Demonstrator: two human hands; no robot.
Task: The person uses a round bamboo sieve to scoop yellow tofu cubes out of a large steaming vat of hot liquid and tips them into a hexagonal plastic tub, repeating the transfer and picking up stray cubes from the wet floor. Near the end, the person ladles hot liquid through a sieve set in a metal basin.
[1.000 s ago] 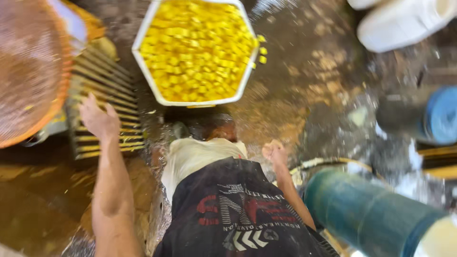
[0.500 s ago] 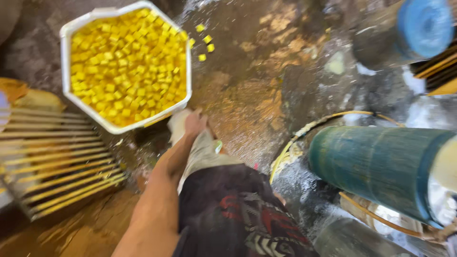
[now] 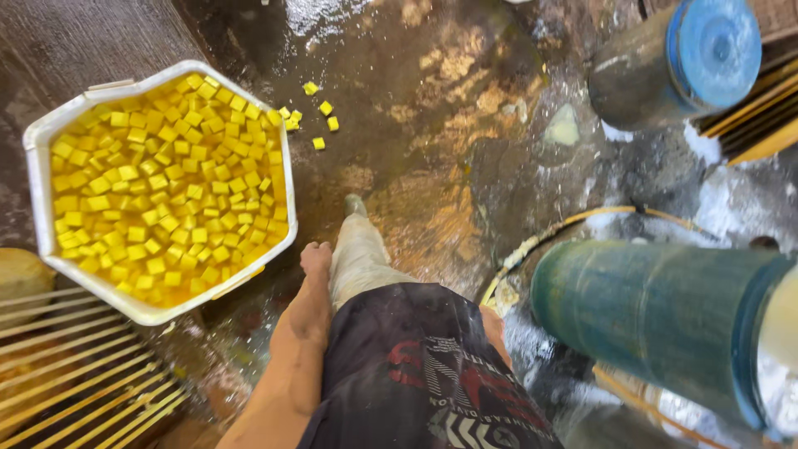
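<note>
1. Closest in, dark printed shorts (image 3: 424,374) fill the bottom of the view, with the person standing on a wet floor (image 3: 465,125).
2. The left hand (image 3: 314,264) hangs beside the thigh, just off the tub's near corner, fingers curled loosely, grip closed on nothing as far as I can see.
3. The right hand (image 3: 495,326) is mostly hidden behind the shorts; only a sliver shows, so its grip I cannot tell.
4. Bottom left, a slatted rack (image 3: 75,374) lies on the floor, touching the tub's near edge.
5. To the right, a green drum (image 3: 657,324) lies on its side above a round rim.
6. Now the main item: the white tub (image 3: 37,166) sits on the floor to the left, filled close to the brim with yellow cubes (image 3: 158,183). The filling looks about done, I judge.
7. What is left: a few spilled cubes (image 3: 320,116) lie on the floor just past the tub's far corner, not yet gathered.
8. One bare foot (image 3: 356,241) is planted forward, beside the tub.
9. Farthest off, a blue-capped drum (image 3: 682,62) lies top right, well apart.
</note>
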